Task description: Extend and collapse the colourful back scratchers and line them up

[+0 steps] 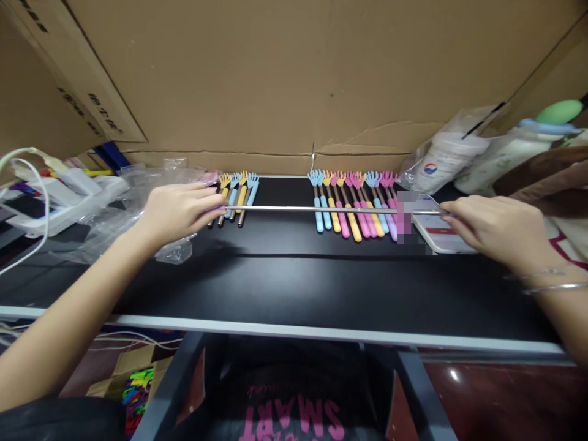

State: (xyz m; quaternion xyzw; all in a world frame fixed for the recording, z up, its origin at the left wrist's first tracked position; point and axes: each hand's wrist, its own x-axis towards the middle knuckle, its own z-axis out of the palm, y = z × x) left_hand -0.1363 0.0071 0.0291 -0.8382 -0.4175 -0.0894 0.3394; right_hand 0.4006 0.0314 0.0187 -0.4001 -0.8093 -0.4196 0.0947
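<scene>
Stretched level between my two hands is a back scratcher drawn out long, its thin metal rod [285, 209] bare in the middle. My left hand [181, 208] is closed on one end, with a bit of purple at the fingertips. My right hand [496, 229] pinches the other end; both ends are mostly hidden by fingers. Behind the rod, a row of short back scratchers [351, 223] in blue, yellow, pink and purple lies side by side, claws away from me. A smaller group of blue and yellow back scratchers [241, 199] lies near my left hand.
A phone [445, 240] lies beneath my right hand on the black table [294, 288]. Clear plastic bags [133, 208] and a white power strip [68, 208] are at left. A bagged cup [443, 162] and a bottle [500, 156] stand back right. Cardboard [275, 79] walls the back.
</scene>
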